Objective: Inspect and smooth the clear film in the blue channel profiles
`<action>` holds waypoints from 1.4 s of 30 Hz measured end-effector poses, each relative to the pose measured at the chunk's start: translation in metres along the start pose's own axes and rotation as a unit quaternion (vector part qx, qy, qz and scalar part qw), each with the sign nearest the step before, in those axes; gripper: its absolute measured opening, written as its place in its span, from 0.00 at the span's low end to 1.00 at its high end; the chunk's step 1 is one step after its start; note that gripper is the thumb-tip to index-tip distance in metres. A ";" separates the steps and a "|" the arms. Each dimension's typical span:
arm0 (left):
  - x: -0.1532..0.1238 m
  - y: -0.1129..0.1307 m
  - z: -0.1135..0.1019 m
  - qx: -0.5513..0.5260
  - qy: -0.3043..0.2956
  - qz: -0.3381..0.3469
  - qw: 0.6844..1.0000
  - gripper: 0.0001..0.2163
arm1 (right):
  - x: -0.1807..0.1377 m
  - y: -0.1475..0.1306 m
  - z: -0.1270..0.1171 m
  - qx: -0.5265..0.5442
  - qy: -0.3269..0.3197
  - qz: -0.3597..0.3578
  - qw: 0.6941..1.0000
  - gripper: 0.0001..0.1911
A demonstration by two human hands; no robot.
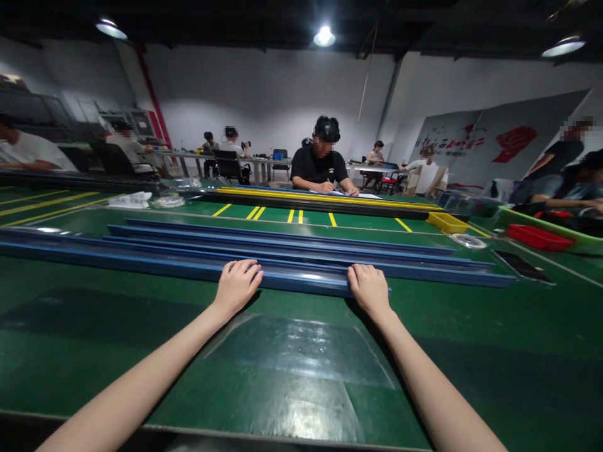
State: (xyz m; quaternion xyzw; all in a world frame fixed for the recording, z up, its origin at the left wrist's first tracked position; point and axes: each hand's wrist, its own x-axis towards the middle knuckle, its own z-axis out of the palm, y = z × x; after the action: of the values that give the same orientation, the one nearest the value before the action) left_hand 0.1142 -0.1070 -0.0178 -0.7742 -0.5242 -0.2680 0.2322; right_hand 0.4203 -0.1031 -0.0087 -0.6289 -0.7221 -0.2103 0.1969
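Several long blue plastic strips (292, 242) lie side by side across a green table (117, 351). My left hand (237, 285) rests on the near edge of the nearest blue strip (306, 280), fingers curled over it. My right hand (369, 287) grips the same strip a little to the right, fingers folded over its edge. Both forearms reach forward from the bottom of the view.
Yellow and black strips (330, 199) lie at the far side, where a person in a black shirt (320, 164) sits writing. A yellow tray (446, 221) and a red tray (537, 236) stand at right. Other people sit at tables behind and at both sides.
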 end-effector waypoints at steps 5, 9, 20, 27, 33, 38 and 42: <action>0.000 0.000 0.000 -0.006 0.000 -0.001 1.000 0.14 | -0.001 0.001 0.002 0.002 0.001 0.001 1.000 0.16; 0.001 0.000 0.001 -0.003 -0.006 0.004 1.000 0.14 | -0.002 0.001 0.004 0.005 -0.001 0.004 1.000 0.15; -0.001 -0.001 -0.001 -0.001 -0.009 0.015 1.000 0.15 | -0.003 0.000 0.006 0.015 -0.009 0.017 1.000 0.15; -0.001 0.000 0.001 0.001 -0.003 0.016 1.000 0.14 | -0.003 0.000 0.005 0.007 -0.013 0.015 1.000 0.15; -0.001 -0.001 0.002 0.004 -0.003 0.022 1.000 0.15 | -0.002 0.000 0.004 -0.008 -0.020 0.011 1.000 0.15; -0.001 -0.001 0.002 0.006 0.001 0.024 1.000 0.15 | -0.001 -0.001 0.001 -0.015 -0.027 0.009 0.999 0.14; -0.002 -0.001 0.003 0.002 0.000 0.028 1.000 0.15 | -0.001 -0.001 0.000 -0.020 -0.036 0.007 0.999 0.15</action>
State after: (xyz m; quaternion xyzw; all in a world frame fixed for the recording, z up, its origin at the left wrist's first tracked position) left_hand 0.1129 -0.1062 -0.0207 -0.7880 -0.5028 -0.2609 0.2411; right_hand 0.4194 -0.1036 -0.0094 -0.6451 -0.7197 -0.2006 0.1602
